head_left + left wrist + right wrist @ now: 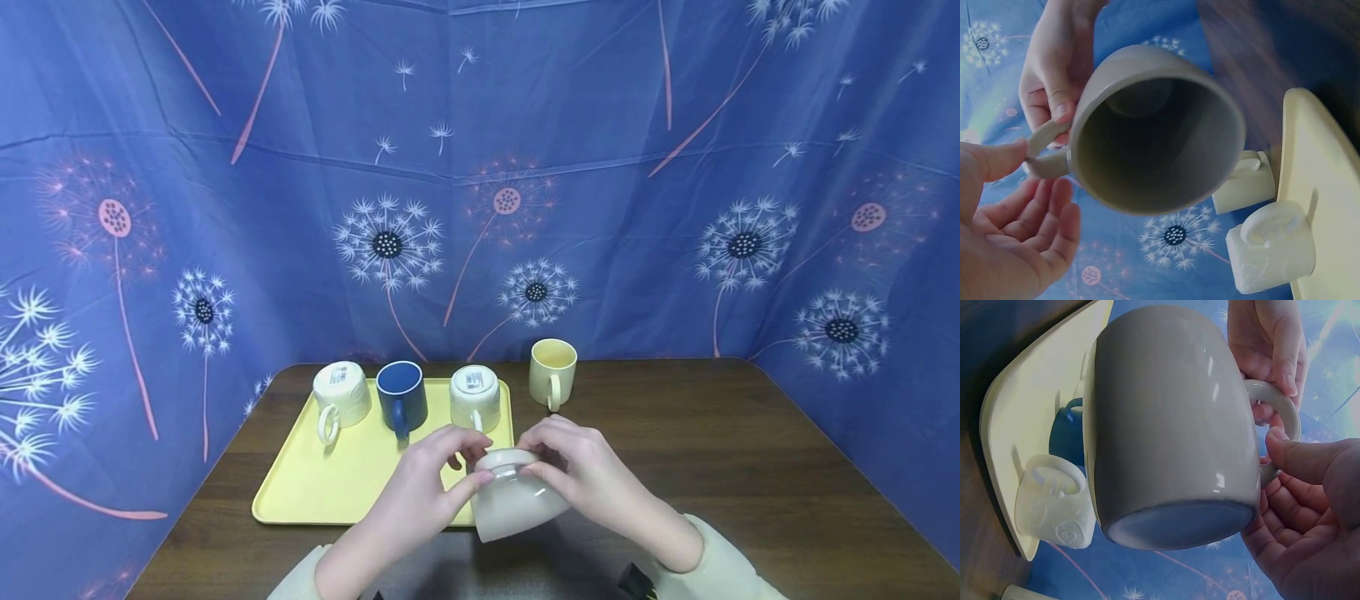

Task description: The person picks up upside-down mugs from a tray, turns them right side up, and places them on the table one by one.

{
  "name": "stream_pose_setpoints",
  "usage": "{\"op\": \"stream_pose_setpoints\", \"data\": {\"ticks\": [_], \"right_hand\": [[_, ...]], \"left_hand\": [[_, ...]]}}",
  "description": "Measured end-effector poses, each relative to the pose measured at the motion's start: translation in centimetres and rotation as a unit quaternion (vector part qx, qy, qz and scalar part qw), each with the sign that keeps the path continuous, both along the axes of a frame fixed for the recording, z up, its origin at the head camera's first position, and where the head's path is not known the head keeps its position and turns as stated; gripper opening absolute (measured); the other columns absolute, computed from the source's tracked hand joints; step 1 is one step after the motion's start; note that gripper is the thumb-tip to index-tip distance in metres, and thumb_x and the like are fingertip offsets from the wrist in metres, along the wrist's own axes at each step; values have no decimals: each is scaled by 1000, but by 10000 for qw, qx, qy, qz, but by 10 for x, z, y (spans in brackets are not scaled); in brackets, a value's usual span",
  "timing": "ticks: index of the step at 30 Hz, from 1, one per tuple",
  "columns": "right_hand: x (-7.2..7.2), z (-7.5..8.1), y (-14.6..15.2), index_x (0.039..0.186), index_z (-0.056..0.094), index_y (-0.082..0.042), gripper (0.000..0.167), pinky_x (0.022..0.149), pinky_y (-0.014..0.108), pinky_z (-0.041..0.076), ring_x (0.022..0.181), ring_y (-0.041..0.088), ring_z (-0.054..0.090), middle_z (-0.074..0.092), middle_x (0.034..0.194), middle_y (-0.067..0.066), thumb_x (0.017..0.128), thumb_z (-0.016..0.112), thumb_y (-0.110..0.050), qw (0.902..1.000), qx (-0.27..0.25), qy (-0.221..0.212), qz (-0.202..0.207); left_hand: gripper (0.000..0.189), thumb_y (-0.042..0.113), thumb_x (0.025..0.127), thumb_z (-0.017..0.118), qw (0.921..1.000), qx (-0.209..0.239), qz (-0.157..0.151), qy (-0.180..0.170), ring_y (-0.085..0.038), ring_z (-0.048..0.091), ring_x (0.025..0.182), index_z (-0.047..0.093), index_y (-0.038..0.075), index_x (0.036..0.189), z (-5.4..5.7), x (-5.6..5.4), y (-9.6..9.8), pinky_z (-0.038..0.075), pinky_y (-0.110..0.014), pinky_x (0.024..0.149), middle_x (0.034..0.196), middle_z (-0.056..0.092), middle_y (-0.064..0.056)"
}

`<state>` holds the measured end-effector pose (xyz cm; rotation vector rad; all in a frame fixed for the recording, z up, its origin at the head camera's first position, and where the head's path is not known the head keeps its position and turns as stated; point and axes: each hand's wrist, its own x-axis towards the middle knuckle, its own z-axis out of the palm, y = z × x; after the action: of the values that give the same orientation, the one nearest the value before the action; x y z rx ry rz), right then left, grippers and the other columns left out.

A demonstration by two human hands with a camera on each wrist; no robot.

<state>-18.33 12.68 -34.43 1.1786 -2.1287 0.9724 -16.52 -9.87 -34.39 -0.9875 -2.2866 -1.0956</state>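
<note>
A large off-white mug (517, 504) lies sideways in the air near the tray's front right corner, its handle uppermost. My left hand (431, 475) pinches the handle (1050, 165) between thumb and fingers from the left. From the right, my right hand (588, 471) pinches the same handle. Facing the left wrist camera is the mug's dark, hollow mouth; its pale base (1185, 525) shows in the right wrist view. Just beyond the hands, an upside-down white mug (474, 396) stands on the tray.
The yellow tray (300, 492) also bears a blue mug (401, 400), upright, and another upside-down white mug (341, 392) at its back left. Off the tray's right side stands an upright pale yellow mug (551, 375). A blue curtain (600, 167) encloses the wooden table (712, 450).
</note>
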Motion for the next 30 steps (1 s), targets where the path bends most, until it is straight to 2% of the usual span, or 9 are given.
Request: {"op": "stream_pose_setpoints", "data": {"ticks": [5,9,15,20,28,30], "right_hand": [[1,-2,3,89,65,-17,23,65,19,49,77,3,56,64,87,-11,72,80,-12,9989,23,-382,-256],[3,-3,6,90,66,-18,23,63,20,49,75,1,55,63,87,-11,72,80,-14,9980,-39,-476,-408],[5,-3,7,90,65,-19,24,61,20,48,72,3,55,63,85,-11,72,79,-12,9977,-207,-464,-445],[5,-4,7,90,65,-18,23,61,21,48,71,5,55,63,84,-8,73,78,-12,9978,-302,-429,-415],[4,-9,7,91,66,-19,24,61,22,49,72,5,56,64,85,-8,72,79,-14,9974,-333,-483,-424],[4,-10,8,91,66,-18,24,61,22,49,71,5,56,64,85,-8,72,79,-13,9973,-357,-476,-424]], "left_hand": [[30,14,78,77,9990,257,-57,363,-8,58,80,63,10,104,-7,-2,4,50,-23,71,89,63,6],[27,13,79,75,9969,410,-177,644,-8,58,81,63,12,103,-13,-5,7,50,-23,73,89,62,6],[24,13,80,75,9966,638,-76,506,-9,58,82,65,14,102,-19,-7,10,51,-25,74,92,63,7],[23,13,80,74,9955,885,-29,341,-10,59,83,67,14,101,-22,-8,12,49,-19,76,93,64,8],[21,12,80,74,9929,1107,-73,420,-9,59,81,66,14,99,-27,-9,15,49,-18,75,90,64,6],[21,12,80,73,9924,1106,-80,530,-10,59,80,66,14,99,-27,-10,16,49,-18,75,89,64,5]]}}
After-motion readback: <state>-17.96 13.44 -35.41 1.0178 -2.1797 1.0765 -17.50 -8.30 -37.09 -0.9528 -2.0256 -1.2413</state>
